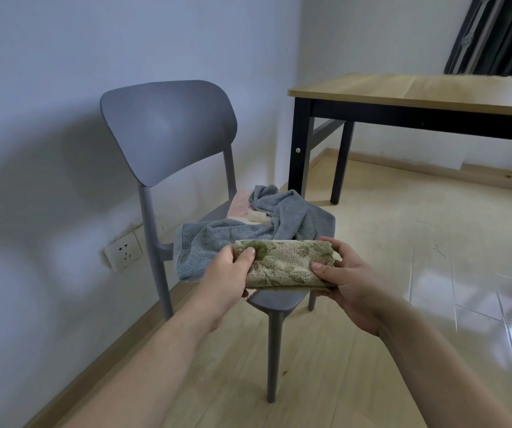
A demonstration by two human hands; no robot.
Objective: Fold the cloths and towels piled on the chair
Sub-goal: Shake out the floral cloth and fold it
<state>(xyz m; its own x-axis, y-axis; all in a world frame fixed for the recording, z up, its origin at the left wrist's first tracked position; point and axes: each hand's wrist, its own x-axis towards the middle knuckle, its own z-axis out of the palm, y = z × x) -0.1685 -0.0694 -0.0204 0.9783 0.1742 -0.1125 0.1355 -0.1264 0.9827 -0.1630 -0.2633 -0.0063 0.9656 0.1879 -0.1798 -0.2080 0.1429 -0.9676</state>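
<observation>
While hands (230,267) grip towel (285,264), chair (168,128) behind

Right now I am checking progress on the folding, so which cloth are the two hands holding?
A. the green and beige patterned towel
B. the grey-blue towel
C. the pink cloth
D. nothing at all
A: the left hand and right hand each grip an end of the folded green and beige patterned towel, while the grey-blue towel lies crumpled on the chair.
</observation>
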